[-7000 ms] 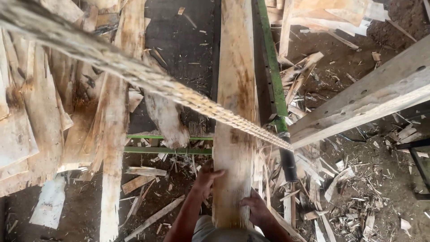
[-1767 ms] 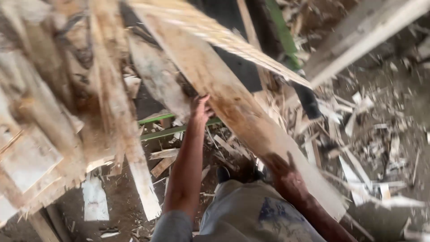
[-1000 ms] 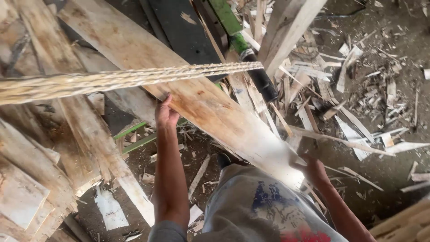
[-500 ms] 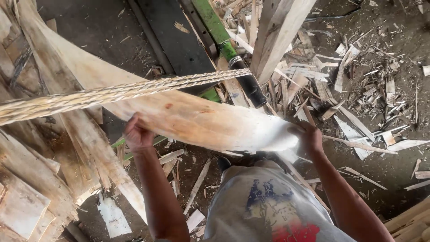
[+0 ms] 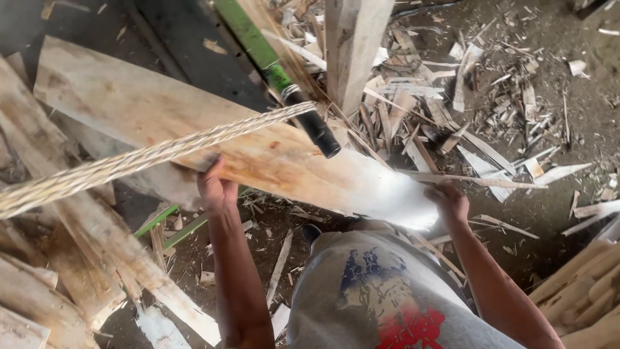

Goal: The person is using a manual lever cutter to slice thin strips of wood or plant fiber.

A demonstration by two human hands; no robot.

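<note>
Pale, rough-sawn wooden plank (image 5: 213,132), long and flat, held across the person's front, slanting up toward the left of the view. Left hand (image 5: 216,187): fingers curled round the plank's near edge. Right hand (image 5: 450,201): gripping the plank's bright near end. Twisted straw-coloured rope (image 5: 148,155): stretched across above the plank. Green pole with black tip (image 5: 278,74): slanting beyond. Wood offcuts and splinters (image 5: 491,110): scattered on dirt floor.
</note>
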